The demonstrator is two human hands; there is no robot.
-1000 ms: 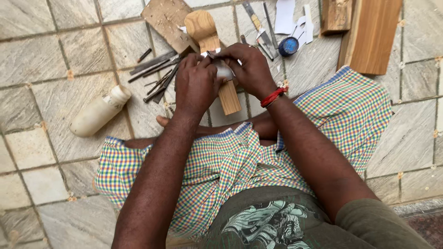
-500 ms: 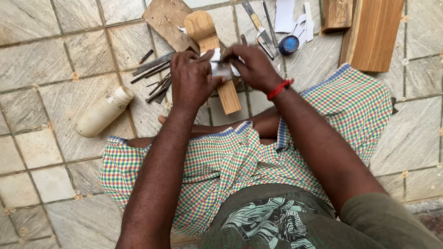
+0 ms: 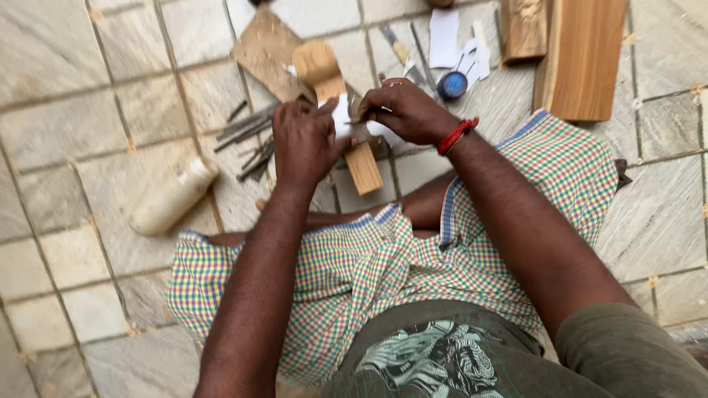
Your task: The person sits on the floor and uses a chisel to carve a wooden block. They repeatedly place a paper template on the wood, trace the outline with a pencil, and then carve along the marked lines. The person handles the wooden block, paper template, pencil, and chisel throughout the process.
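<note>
A stone-tiled floor is filling the whole view, and a person is sitting on it with a checked cloth spreading across the lap. A long wooden plank is lying at the upper right, with a smaller wooden block resting just beside it. A flat brown board is lying at the top centre, and a pale cylindrical wooden piece is lying on the tiles to the left. Both hands are meeting over a wooden mallet-shaped piece, which is lying between them on the floor just beyond the knees, its rounded head pointing away. The left hand is curling its fingers around a small white piece over the wood, thumb stretching toward the other hand. The right hand, with a red band on the wrist, is closing on the same white piece, pinching it from the far side. A bundle of dark metal tools is lying just left of the hands. A small blue round tin is sitting near white paper scraps.
</note>
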